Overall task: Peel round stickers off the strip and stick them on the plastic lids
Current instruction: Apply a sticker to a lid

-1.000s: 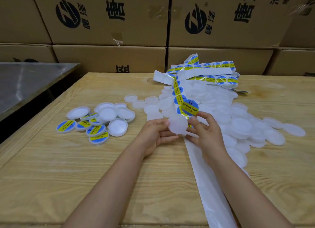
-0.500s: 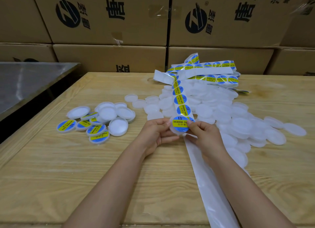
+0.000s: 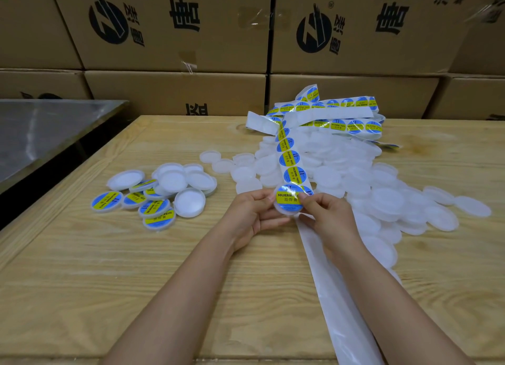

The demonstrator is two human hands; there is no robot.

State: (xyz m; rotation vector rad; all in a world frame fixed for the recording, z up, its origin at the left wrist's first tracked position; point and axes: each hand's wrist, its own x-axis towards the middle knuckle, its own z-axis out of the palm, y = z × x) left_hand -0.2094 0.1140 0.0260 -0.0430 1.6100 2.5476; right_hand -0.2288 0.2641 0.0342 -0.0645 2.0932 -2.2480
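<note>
Heaped behind and right of the hands: bare lids [image 3: 355,179], with the sticker strip [image 3: 291,157] draped over them, its near end hidden by the held piece. Off to the left, a small pile of stickered lids [image 3: 153,200]. Under the right forearm, peeled backing [image 3: 341,296]. Pinched just above the table: 1 lid [image 3: 289,212], left hand [image 3: 251,214] gripping its left rim, right hand [image 3: 325,214] gripping its right, thumb on the sticker [image 3: 287,198]. Underneath, a wooden table [image 3: 109,282]; left, a steel counter [image 3: 41,135]; behind, cardboard boxes [image 3: 175,91].
</note>
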